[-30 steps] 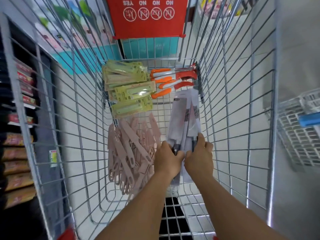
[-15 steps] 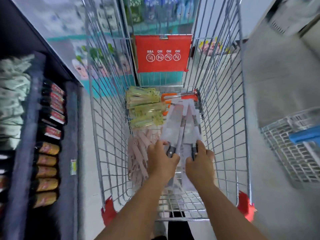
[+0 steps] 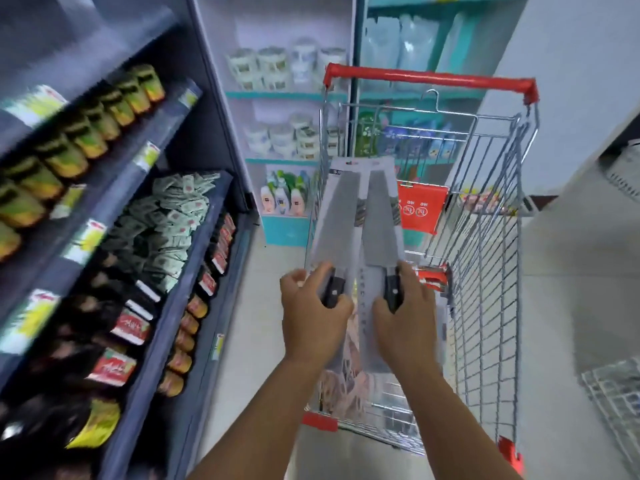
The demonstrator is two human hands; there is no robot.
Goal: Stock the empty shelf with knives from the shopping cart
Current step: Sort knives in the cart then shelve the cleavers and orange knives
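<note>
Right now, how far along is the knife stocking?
Early. Nothing shows as stocked yet: no knives sit on the shelves in view, and the empty shelf is out of frame. In hand: the left hand and right hand each grip a packaged cleaver, left cleaver and right cleaver, raised above the shopping cart. Left: pale packs remain in the cart.

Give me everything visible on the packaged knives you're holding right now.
The packaged knives are two broad grey blades with black riveted handles, each on a pale backing card, seemingly under clear film. They are held side by side, blades pointing up and away, raised over the shopping cart. The left hand grips the left handle, the right hand the right one. Print on the cards is too blurred to read.
</note>
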